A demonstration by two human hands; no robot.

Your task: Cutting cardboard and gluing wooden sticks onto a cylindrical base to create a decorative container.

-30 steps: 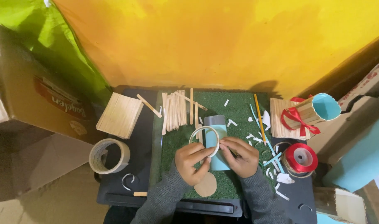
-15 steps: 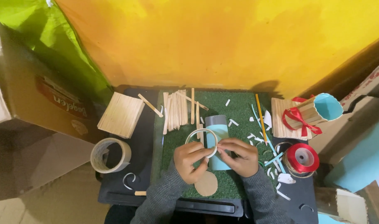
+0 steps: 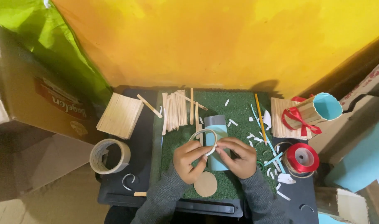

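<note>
My left hand (image 3: 190, 161) and my right hand (image 3: 238, 157) meet over a green mat (image 3: 239, 112). Together they hold a thin white tape ring (image 3: 203, 140), the left gripping its lower left side, the right pinching its right edge. Under my hands lies a light blue tube (image 3: 217, 127) with a grey end, on its side. A brown cardboard disc (image 3: 205, 184) rests on the mat just below my left wrist. Loose wooden sticks (image 3: 175, 108) lie in a pile beyond my hands.
A glued stick panel (image 3: 120, 115) and a wide tape roll (image 3: 109, 156) sit at left. At right are a stick-covered cup with a red bow (image 3: 309, 111), a red ribbon spool (image 3: 302, 158), a yellow pencil (image 3: 260, 117) and paper scraps. Cardboard boxes flank the black tray (image 3: 144, 166).
Both hands stay on the white ring over the blue tube, with only small finger shifts. Nothing else has moved.
</note>
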